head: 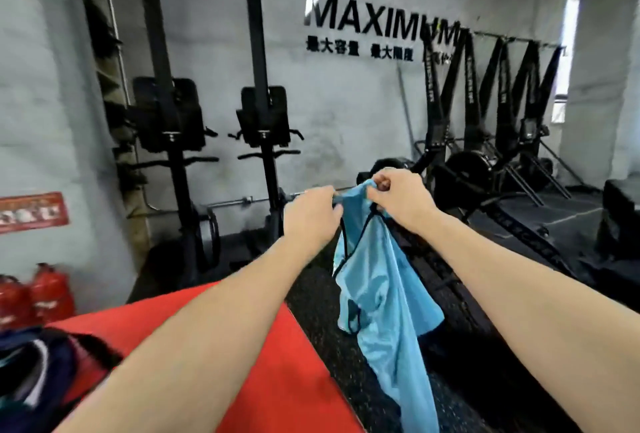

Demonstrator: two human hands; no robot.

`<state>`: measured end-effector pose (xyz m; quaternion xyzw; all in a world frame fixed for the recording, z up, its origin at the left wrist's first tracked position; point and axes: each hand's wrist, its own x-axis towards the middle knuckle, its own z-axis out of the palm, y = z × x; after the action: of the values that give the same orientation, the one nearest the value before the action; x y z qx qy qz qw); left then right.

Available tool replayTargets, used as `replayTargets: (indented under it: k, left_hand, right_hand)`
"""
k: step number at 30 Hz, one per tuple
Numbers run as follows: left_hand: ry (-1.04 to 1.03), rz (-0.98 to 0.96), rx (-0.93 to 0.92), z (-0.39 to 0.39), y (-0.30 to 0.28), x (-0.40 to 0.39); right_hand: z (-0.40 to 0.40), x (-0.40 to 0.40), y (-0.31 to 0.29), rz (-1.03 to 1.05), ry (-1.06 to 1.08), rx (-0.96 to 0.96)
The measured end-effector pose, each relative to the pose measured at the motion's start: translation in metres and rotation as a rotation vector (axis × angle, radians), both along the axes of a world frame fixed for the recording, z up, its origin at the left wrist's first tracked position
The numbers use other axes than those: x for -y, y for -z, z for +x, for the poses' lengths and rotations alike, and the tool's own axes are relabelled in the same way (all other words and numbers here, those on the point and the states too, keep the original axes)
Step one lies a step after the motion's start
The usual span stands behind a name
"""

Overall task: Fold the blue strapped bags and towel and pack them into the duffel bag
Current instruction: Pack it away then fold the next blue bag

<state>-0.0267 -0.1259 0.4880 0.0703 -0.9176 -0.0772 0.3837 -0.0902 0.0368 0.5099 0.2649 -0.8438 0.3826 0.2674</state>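
A light blue bag of thin shiny fabric with black cord straps (377, 280) hangs in the air in the centre of the frame, held up by its top edge. The rest of it falls loose and crumpled toward the lower middle of the picture, above the dark speckled floor (346, 328). The left hand (311, 216) pinches the top edge from the left side, with fingers curled on the fabric. The right hand (398, 195) grips the same edge just beside it, fingers closed on a bunch of cloth.

I judge that the step in hand is the start of folding this bag: it is lifted and held by the top, but not yet spread flat. The next move probably calls for moving the hands apart along the edge, so that the fabric opens and the cords hang free.

At the lower left lies a red padded mat (277, 346), and on its left end a dark blue duffel bag (41, 373), only partly visible. Two red fire extinguishers (38, 294) stand at the left edge.
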Motion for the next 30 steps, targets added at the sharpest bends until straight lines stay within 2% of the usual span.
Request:
replayTargets:
  k: [3,7,10,13,16,19,23,28,30]
  left_hand:
    - [-0.051,-0.043,-0.139,0.036,-0.075,0.036]
    - [-0.125,-0.081,-0.212,0.085,-0.141,0.083]
    - [-0.198,-0.126,-0.211,0.116,-0.159,0.122]
    - [-0.25,-0.146,-0.176,0.137,-0.151,0.162]
    - [-0.282,-0.105,-0.09,0.153,-0.118,0.2]
    - [-0.296,-0.036,-0.011,0.161,-0.061,0.238]
    - [-0.3,0.074,0.137,0.171,0.048,0.28]
    - [-0.245,0.321,0.296,0.185,0.177,0.307]
    - [-0.224,0.436,0.288,0.19,0.216,0.313]
  right_hand:
    - [0.027,0.037,-0.069,-0.033,-0.057,-0.124]
    - [0.06,0.087,-0.124,-0.065,-0.139,-0.193]
    - [0.081,0.131,-0.138,-0.069,-0.206,-0.207]
    - [0.094,0.172,-0.127,-0.04,-0.261,-0.179]
    - [0.098,0.214,-0.09,0.014,-0.322,-0.139]
    - [0.095,0.254,-0.031,0.095,-0.362,-0.064]
    - [0.093,0.3,0.074,0.286,-0.408,0.012]
    - [0.097,0.33,0.208,0.354,-0.516,0.23]
    - [0.102,0.331,0.25,0.356,-0.553,0.298]
